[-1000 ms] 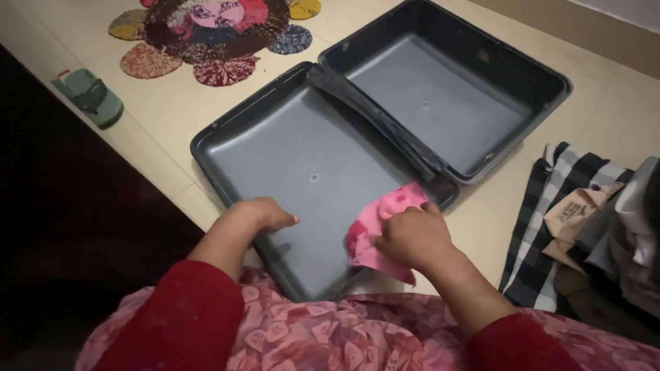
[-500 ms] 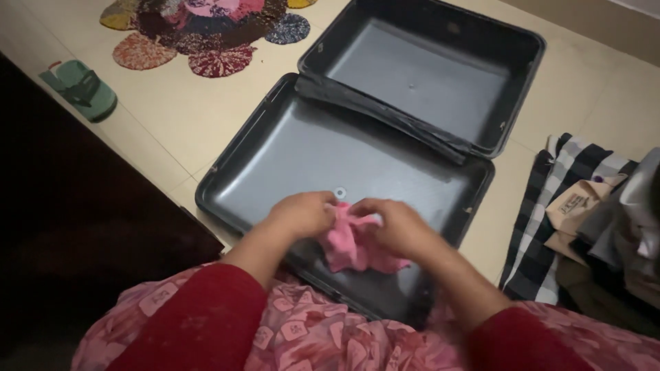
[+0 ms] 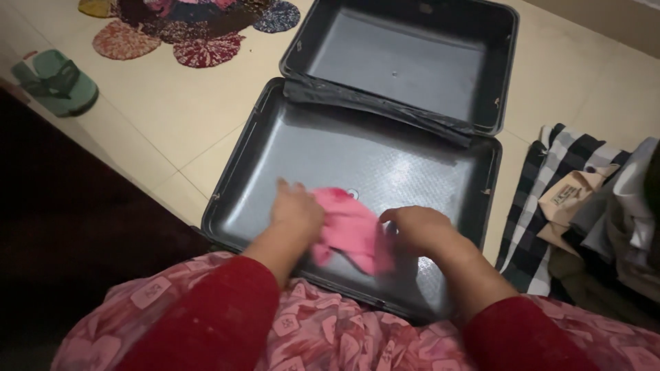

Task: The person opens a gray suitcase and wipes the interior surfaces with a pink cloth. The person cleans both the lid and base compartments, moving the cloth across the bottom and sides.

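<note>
Floor (image 3: 172,130) under everything, pale tile running away from my hands. On it, spread flat and open right in front of me, the case (image 3: 440,172), dark grey: the near half sits under both my hands, the far half lies beyond my fingertips, joined by the crumpled black hinge strip. Off past my right hand, well clear of the case rim, a heap of clothes (image 3: 591,206) on the floor, a black-and-white check piece at the bottom, tan and grey ones on top. Far beyond my left hand, the patchwork mat (image 3: 185,31), round coloured patches, cut by the frame edge. Further out left, a green sandal (image 3: 58,79) near the dark edge. Now the cloth (image 3: 347,230), pink, bunched, lying on the floor of the near half, right between my two hands. My left hand (image 3: 295,209) rests flat, fingers spread forward, touching the cloth's left edge and partly on top of it. My right hand (image 3: 419,230) is curled loosely, fingers bent in against the cloth's right edge; whether it actually pinches the fabric, I cannot tell.
</note>
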